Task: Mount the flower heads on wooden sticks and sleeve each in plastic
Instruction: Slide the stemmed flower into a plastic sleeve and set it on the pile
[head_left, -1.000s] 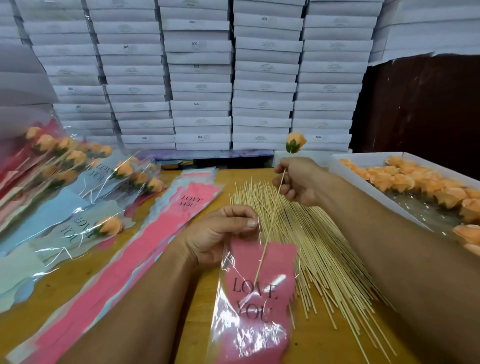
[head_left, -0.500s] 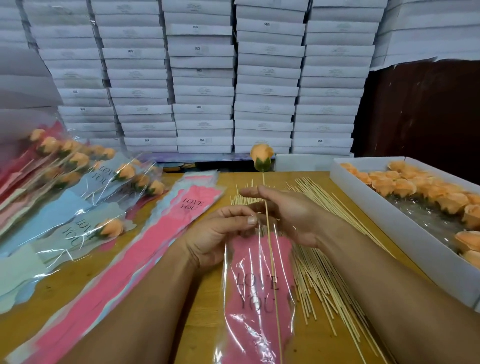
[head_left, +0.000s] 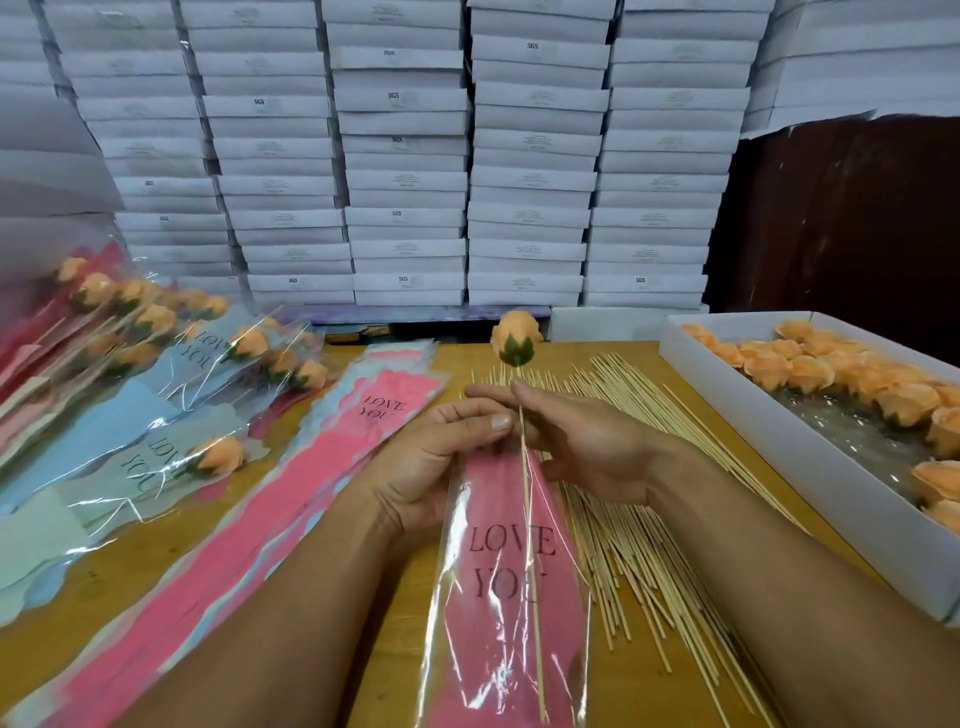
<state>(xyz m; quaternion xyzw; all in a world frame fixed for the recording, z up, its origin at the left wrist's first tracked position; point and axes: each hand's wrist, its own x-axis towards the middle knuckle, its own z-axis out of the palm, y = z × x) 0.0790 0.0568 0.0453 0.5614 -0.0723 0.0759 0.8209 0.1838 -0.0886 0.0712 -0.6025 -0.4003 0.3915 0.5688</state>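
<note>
The wooden stick (head_left: 529, 525) stands almost upright in the view, its long axis running from near the bottom edge up to the orange flower head (head_left: 515, 340) fixed on its top end, with the green base of the flower facing the camera. Most of the stick's length lies inside the pink plastic sleeve (head_left: 511, 597) printed "LOVE YOU", which points the same way, its open mouth uppermost at the hands and its lower end cut off by the bottom edge. The stick's lower tip is hard to make out through the glare on the plastic. The left hand (head_left: 441, 462) reaches in from the lower left, palm turned inward, fingers curled and thumb pressed on the sleeve's top left edge, gripping it. The right hand (head_left: 582, 441) comes in from the lower right behind the sleeve's mouth; its fingers are stretched leftward and its thumb and forefinger pinch the stick just below the flower. Both forearms are cut off by the bottom edge. All of this is held just above the wooden table (head_left: 156, 561), over the near edge of the spread of loose sticks (head_left: 639, 519). Left of the hands lies a stack of empty sleeves (head_left: 291, 499), and beyond it a heap of finished sleeved flowers (head_left: 156, 364). At the right, a white box (head_left: 779, 452) holds more flower heads (head_left: 810, 371), partly cut off by the right edge.
</note>
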